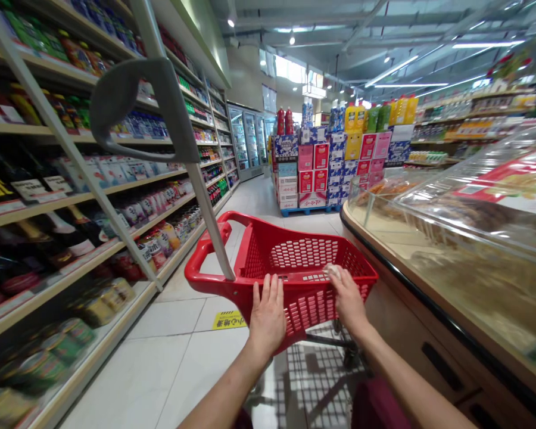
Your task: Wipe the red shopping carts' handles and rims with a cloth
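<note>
A red plastic shopping basket (250,256) on wheels, with a long grey pull handle (183,137), stands in front of me. My left hand (267,313) lies against the near side of the basket, its fingers stretched out and reaching up to the rim. Further right along the same rim, my right hand (349,298) is closed on a crumpled white cloth or tissue (331,271); which of the two I cannot tell. Red mesh walls and part of the floor show inside the basket.
Shelves of drinks (111,190) line the left side. On the right runs a display counter (384,250) with clear plastic packs (482,190), close beside the basket. Ahead, stacked drink cartons (312,173) sit on a blue pallet (310,210). A yellow floor sticker (229,320) lies nearby.
</note>
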`<state>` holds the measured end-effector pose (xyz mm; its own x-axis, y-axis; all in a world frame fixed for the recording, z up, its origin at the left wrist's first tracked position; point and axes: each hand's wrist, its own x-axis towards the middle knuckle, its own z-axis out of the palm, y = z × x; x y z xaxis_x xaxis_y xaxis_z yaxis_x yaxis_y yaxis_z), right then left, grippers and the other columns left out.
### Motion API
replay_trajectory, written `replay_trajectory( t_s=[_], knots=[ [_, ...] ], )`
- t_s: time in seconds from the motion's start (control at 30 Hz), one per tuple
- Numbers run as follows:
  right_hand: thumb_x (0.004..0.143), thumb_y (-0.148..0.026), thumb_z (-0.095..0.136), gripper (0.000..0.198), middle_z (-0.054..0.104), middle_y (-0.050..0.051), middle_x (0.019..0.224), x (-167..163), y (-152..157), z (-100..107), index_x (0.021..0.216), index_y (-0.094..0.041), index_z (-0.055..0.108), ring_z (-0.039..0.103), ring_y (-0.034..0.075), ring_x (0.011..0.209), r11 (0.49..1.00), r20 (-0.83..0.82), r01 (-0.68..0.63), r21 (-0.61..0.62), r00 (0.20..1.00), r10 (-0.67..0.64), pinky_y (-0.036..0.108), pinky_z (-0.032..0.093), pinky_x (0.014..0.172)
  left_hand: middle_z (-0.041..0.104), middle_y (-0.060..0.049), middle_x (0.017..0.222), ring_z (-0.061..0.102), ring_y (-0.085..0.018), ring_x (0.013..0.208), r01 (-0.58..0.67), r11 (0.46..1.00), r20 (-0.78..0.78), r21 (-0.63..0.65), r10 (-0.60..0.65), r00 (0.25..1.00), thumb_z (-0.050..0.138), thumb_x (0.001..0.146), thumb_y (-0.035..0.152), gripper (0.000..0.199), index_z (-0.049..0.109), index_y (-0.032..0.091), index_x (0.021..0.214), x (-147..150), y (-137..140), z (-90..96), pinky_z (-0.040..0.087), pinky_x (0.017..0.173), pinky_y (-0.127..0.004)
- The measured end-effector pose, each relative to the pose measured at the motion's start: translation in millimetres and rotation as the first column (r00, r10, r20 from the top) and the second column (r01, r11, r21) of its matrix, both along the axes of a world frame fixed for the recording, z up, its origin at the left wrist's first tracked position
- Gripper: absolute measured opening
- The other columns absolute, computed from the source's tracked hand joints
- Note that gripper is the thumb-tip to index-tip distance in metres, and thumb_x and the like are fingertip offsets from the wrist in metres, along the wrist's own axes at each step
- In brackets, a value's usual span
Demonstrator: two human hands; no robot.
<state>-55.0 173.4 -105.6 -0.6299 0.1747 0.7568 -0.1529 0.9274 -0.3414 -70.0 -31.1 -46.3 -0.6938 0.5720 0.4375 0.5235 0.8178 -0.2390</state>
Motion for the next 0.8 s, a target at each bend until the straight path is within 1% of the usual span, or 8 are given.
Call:
replay_trajectory(
  t_s=[0.1,0.2,0.27,0.4,0.53,0.63,0.73,0.8],
  knots=[
    [0.064,0.006,0.031,0.068,0.036,0.004,0.135,1,-2,-1,0.124,-0.024,0.046,0.024,0.021,0.128,0.997,-0.006,0.053,-0.048,0.999,-0.053,0.046,0.031,0.102,0.032,-0.013,0.137,0.017,-0.029,0.129,-0.007,1.000,-0.019,0.020,0.007,1.000,0.043,0.074,0.031,0.060,0.033,0.008,0.129,-1,1,-2.5,0.006,0.106,-0.049],
    [0.069,0.004,0.032,0.062,0.035,0.005,0.136,4,-21,2,0.123,-0.022,0.046,0.023,0.021,0.128,0.983,0.009,-0.173,0.054,0.985,0.173,0.045,0.032,0.101,0.032,-0.014,0.137,0.018,-0.029,0.129,-0.009,0.999,-0.008,0.039,0.010,1.000,0.044,0.073,0.030,0.061,0.033,0.007,0.129,0,2,-2.6,0.008,0.106,-0.050],
    [0.071,0.003,0.031,0.059,0.039,0.005,0.134,4,-24,4,0.122,-0.022,0.048,0.024,0.020,0.128,0.969,0.021,-0.237,0.069,0.971,0.236,0.045,0.031,0.101,0.032,-0.014,0.137,0.018,-0.028,0.129,0.004,0.999,0.006,0.043,-0.005,1.000,0.045,0.073,0.028,0.060,0.033,0.007,0.128,1,0,-0.8,0.009,0.106,-0.049],
    [0.065,0.003,0.030,0.062,0.045,0.005,0.129,-2,-13,11,0.120,-0.019,0.050,0.030,0.018,0.125,0.981,0.036,-0.084,-0.176,0.995,0.092,0.045,0.027,0.104,0.036,-0.013,0.135,0.021,-0.029,0.128,0.039,0.995,0.023,0.095,-0.042,0.999,0.045,0.074,0.030,0.060,0.032,0.008,0.129,4,1,5.1,0.011,0.105,-0.050],
    [0.070,-0.007,0.034,0.058,0.045,0.006,0.129,-2,-42,29,0.126,-0.017,0.042,0.037,0.017,0.122,0.890,0.116,-0.250,-0.382,0.942,0.315,0.038,0.031,0.102,0.030,-0.010,0.139,0.023,-0.024,0.128,0.189,0.967,0.060,0.169,-0.201,0.978,0.042,0.077,0.031,0.063,0.021,0.012,0.133,1,19,11.6,0.014,0.105,-0.049],
    [0.075,-0.014,0.036,0.061,0.050,0.010,0.124,3,-66,45,0.135,-0.014,0.024,0.044,0.018,0.116,0.798,0.156,-0.235,-0.555,0.913,0.378,0.037,0.036,0.098,0.037,-0.012,0.134,0.030,-0.022,0.124,0.256,0.942,0.120,0.218,-0.286,0.951,0.044,0.076,0.026,0.062,0.022,0.010,0.132,-7,37,15.7,0.026,0.102,-0.041],
    [0.076,-0.017,0.039,0.065,0.055,0.009,0.118,6,-60,51,0.137,-0.014,0.016,0.050,0.018,0.111,0.759,0.165,-0.262,-0.597,0.885,0.435,0.036,0.040,0.094,0.052,-0.010,0.120,0.046,-0.019,0.110,0.268,0.934,0.128,0.236,-0.304,0.944,0.042,0.079,0.020,0.052,0.030,0.012,0.129,-18,50,17.2,0.037,0.095,-0.035],
    [0.078,-0.021,0.040,0.062,0.058,0.008,0.115,4,-44,47,0.136,-0.016,0.020,0.052,0.018,0.107,0.768,0.149,-0.283,-0.575,0.886,0.438,0.035,0.042,0.091,0.058,-0.007,0.110,0.051,-0.018,0.102,0.288,0.937,0.117,0.199,-0.315,0.942,0.040,0.080,0.017,0.041,0.040,0.015,0.121,-23,52,15.4,0.041,0.090,-0.033]
  ],
)
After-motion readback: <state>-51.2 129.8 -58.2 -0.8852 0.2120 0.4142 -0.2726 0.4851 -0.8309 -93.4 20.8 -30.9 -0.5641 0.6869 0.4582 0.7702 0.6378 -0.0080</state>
